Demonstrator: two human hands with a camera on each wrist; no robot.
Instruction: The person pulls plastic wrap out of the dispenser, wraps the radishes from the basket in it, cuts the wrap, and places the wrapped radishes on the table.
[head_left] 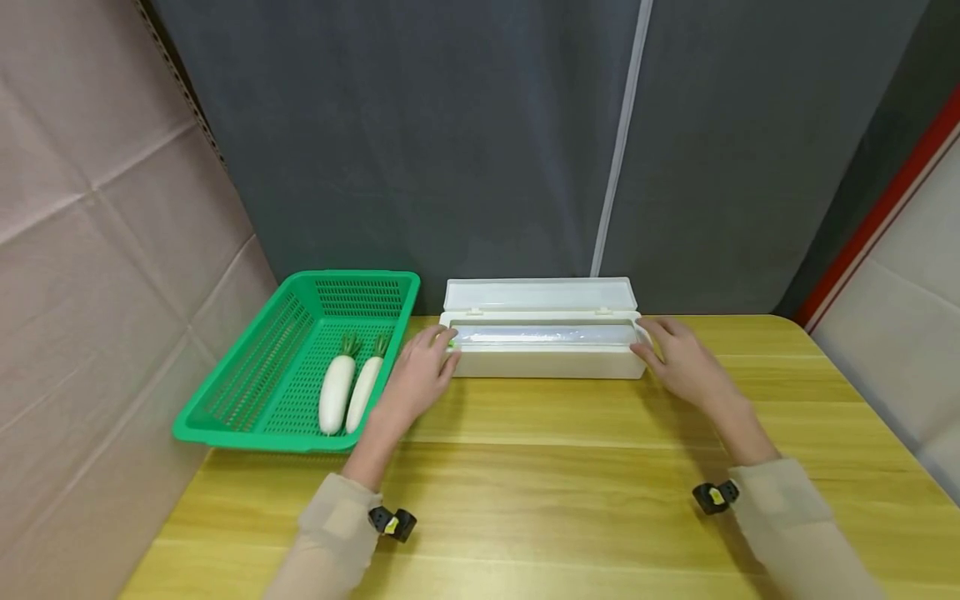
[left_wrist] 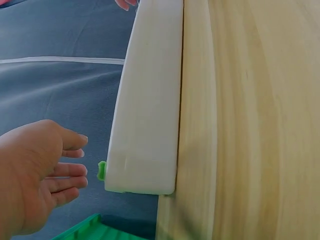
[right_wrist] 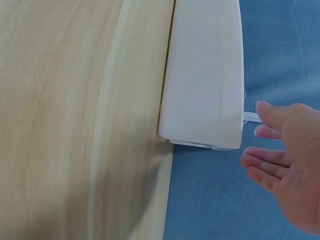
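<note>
Your left wrist view crops the white box point(left_wrist: 145, 110) at the top and the green basket point(left_wrist: 95, 231) at the bottom; both wrist views hide the box's inside. In the head view, your left hand point(head_left: 420, 371) partly covers the box's left end; your sleeves point(head_left: 326, 537) run off below.

No legible txt, no readable labels, brands, nos. or signs, all pics.

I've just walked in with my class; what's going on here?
A person has the left grip at one end of a long white box and the right grip at the other, neither visibly closed around it. The lid is up, showing a roll inside. Two white radishes lie in a green basket to the left.
</note>
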